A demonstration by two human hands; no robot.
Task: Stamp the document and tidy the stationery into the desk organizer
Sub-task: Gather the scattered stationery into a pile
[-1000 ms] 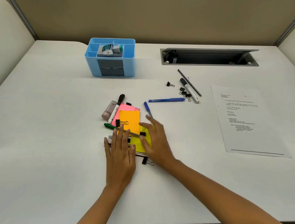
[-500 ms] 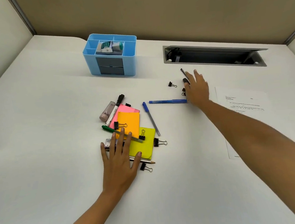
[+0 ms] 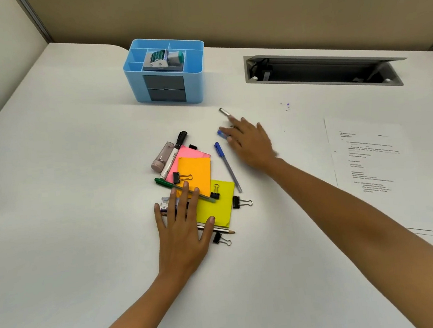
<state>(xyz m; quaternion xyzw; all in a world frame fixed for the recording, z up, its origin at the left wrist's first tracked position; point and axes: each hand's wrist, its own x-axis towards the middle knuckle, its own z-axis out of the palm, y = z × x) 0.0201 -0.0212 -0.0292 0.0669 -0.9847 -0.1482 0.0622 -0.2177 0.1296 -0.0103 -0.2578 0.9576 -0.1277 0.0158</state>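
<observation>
- The left hand (image 3: 182,232) lies flat, fingers spread, at 6 o'clock of the stationery pile, covering part of a small stapler-like item (image 3: 167,203) and a pencil (image 3: 226,231).
- The right hand (image 3: 250,145), blurred, lies over pens at 1 o'clock of the pile; whether its grip is closed on them cannot be told.
- The document (image 3: 367,161) lies at 3 o'clock, its near corner hidden by the right forearm.
- The stamp (image 3: 164,59) lies in the blue organizer (image 3: 195,84) at 12 o'clock on the table (image 3: 54,178).

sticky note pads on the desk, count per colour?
pink sticky note pad: 1
orange sticky note pad: 1
yellow sticky note pad: 1
Total: 3
</observation>
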